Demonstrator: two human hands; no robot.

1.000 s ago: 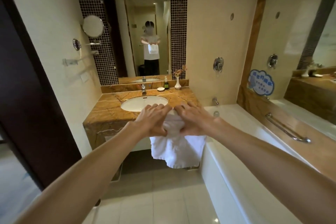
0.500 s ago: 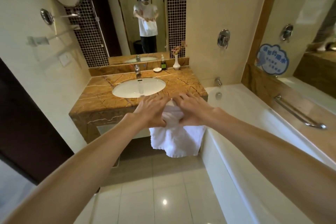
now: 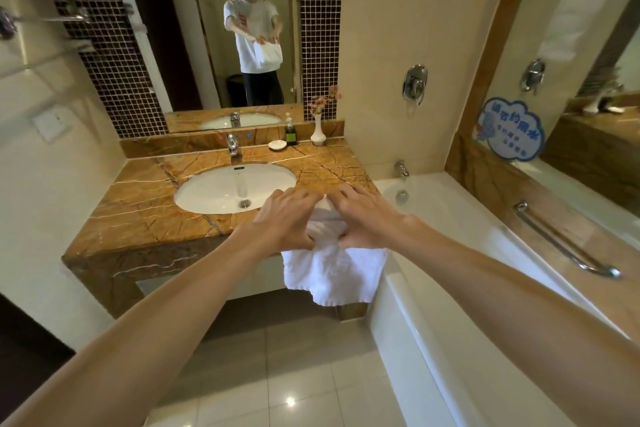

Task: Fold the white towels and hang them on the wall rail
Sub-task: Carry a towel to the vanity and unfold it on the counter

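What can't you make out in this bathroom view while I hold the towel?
Head view only.
The white towel: upper fold covered by the left hand and right hand.
The left-wall fittings: blurred, cut by the edge.
The blue sign: writing too blurred.
The soap bottle: label too small.

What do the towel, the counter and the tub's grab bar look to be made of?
The towel: white terry cloth, looped nubby pile, likely cotton; counter: polished brown marble-like stone, pale veins, glossy; grab bar: shiny metal, probably chromed or stainless, with highlights.
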